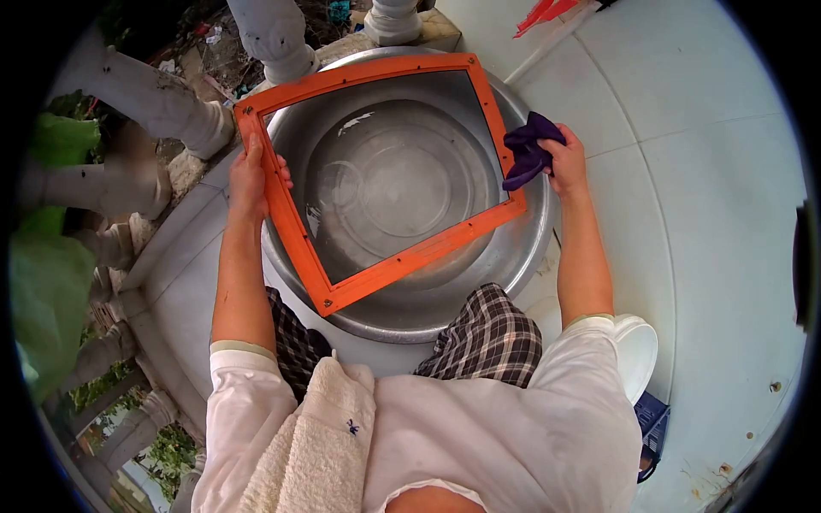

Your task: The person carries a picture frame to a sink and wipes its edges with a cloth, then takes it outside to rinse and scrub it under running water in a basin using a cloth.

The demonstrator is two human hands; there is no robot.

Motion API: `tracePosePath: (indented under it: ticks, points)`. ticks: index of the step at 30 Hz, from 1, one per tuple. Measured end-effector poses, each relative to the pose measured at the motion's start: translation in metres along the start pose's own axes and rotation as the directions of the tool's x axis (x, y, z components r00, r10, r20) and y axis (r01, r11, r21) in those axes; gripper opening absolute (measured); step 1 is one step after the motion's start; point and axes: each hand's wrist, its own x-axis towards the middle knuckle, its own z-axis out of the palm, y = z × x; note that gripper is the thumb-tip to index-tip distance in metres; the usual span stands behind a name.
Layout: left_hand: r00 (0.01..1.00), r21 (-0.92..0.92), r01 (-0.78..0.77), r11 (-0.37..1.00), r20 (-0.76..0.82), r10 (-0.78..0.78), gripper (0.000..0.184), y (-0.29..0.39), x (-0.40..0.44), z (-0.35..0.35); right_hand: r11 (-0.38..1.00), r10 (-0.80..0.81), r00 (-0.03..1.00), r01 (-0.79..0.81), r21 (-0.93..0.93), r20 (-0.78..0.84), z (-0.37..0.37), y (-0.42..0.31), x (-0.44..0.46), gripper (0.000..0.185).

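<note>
An orange rectangular frame [402, 259], with a see-through pane or mesh inside it, is held tilted above a large round metal basin [410, 318]. My left hand [249, 181] is closed around the frame's left side, thumb on top and fingertips curling over the inner edge. In my right hand [565, 162] a bunched dark purple cloth [530, 152] is gripped, close against the frame's right side. Through the frame the basin's bottom shows, with a few bright reflections. Whether the pane is glass or fine mesh I cannot tell.
Stone balusters [278, 38] of a railing run along the left and back. Pale tiles [710, 214] cover the right side. A white towel [321, 436] hangs over my front. A blue box [652, 423] and a white round object [635, 355] stand by my right elbow.
</note>
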Motion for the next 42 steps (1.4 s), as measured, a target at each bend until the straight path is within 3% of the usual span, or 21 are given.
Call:
tracePosePath:
  ticks: [3,6,8,11,14,17,18,19,20,21,23,26,27,28,29,30,31,32,35,38,42]
  points:
    - [0.99,0.047,-0.08,0.996,-0.109,0.085,0.039,0.022,-0.007,-0.015,0.996,0.085,0.995,-0.087,-0.024,-0.055,-0.005,0.032,-0.004,0.022]
    - [0.977,0.077,-0.13,0.988,-0.157,0.141,0.04,0.032,-0.011,-0.026,0.863,0.0,0.999,-0.027,-0.505,-0.053,-0.008,0.091,-0.001,0.024]
    - [0.976,0.075,-0.144,0.987,-0.157,0.154,0.041,0.039,-0.016,-0.026,0.644,0.077,0.997,-0.07,-0.762,-0.026,-0.002,0.119,-0.008,0.026]
    - [0.968,0.103,-0.166,0.981,-0.172,0.182,0.041,0.04,-0.023,-0.029,0.319,0.058,0.997,-0.056,-0.946,-0.04,0.002,0.194,-0.015,0.03]
    - [0.955,0.169,-0.214,0.962,-0.169,0.242,0.04,0.037,-0.039,-0.017,-0.035,-0.109,0.974,0.197,-0.98,0.2,0.019,0.223,-0.068,0.032]
    - [0.947,0.189,-0.241,0.952,-0.169,0.274,0.039,0.024,-0.048,-0.008,0.183,0.132,0.971,0.175,-0.967,0.201,0.039,0.236,-0.088,0.035]
    - [0.948,0.179,-0.227,0.957,-0.187,0.259,0.039,0.019,-0.046,-0.01,0.592,0.301,0.937,-0.035,-0.805,0.18,0.048,0.234,-0.085,0.035]
    - [0.955,0.122,-0.218,0.968,-0.178,0.237,0.04,0.014,-0.043,-0.01,0.825,0.457,0.855,-0.306,-0.475,0.244,0.059,0.231,-0.081,0.036]
    - [0.961,0.092,-0.204,0.975,-0.17,0.218,0.042,0.01,-0.041,-0.007,0.815,0.557,0.743,-0.575,-0.074,0.371,0.071,0.226,-0.077,0.037]
    - [0.973,0.079,-0.169,0.982,-0.148,0.179,0.043,0.006,-0.037,-0.008,0.717,0.573,0.683,-0.686,0.128,0.454,0.094,0.176,-0.082,0.041]
    - [0.991,-0.017,-0.087,0.996,-0.104,0.084,0.05,-0.002,-0.03,-0.008,0.645,0.373,0.586,-0.721,0.253,0.719,0.135,0.115,-0.081,0.045]
    - [0.997,-0.185,-0.002,0.983,0.079,0.017,0.054,-0.015,-0.023,-0.008,0.833,0.078,0.6,-0.478,0.279,0.796,0.222,0.019,-0.087,0.037]
    - [0.99,-0.242,0.027,0.97,0.142,0.008,0.054,-0.016,-0.021,-0.005,0.924,-0.088,0.631,-0.238,0.3,0.771,0.254,0.002,-0.088,0.035]
    - [0.995,-0.326,0.024,0.945,0.099,0.009,0.055,-0.018,-0.018,0.001,0.987,-0.155,0.663,0.073,0.142,0.732,0.283,0.001,-0.085,0.038]
    - [0.999,-0.409,0.017,0.912,0.052,0.005,0.055,-0.021,-0.016,0.006,0.852,-0.409,0.68,0.523,-0.012,0.609,0.308,-0.001,-0.089,0.04]
    - [1.0,-0.49,0.007,0.872,0.002,-0.007,0.056,-0.023,-0.016,0.008,0.823,-0.408,0.683,0.563,-0.079,0.606,0.326,0.002,-0.097,0.035]
    - [0.992,-0.499,0.124,0.858,0.087,-0.093,0.056,-0.019,-0.021,0.005,0.799,-0.378,0.714,0.573,-0.181,0.589,0.334,0.012,-0.106,0.031]
    - [0.989,-0.411,0.142,0.901,0.102,-0.109,0.055,-0.021,-0.02,0.0,0.769,-0.349,0.745,0.575,-0.281,0.569,0.336,0.024,-0.117,0.027]
    - [0.983,-0.161,0.144,0.976,0.139,-0.122,0.051,-0.028,-0.016,-0.004,0.542,-0.196,0.531,0.759,-0.36,0.825,0.297,0.05,-0.128,0.025]
    - [0.988,-0.141,0.109,0.984,0.123,-0.091,0.05,-0.022,-0.015,0.007,0.384,-0.46,0.366,0.903,-0.191,0.809,0.26,0.045,-0.132,0.022]
    - [0.993,-0.069,0.073,0.995,0.101,-0.066,0.048,-0.018,-0.004,0.012,0.572,-0.588,0.599,0.783,-0.245,0.543,0.241,0.029,-0.122,0.022]
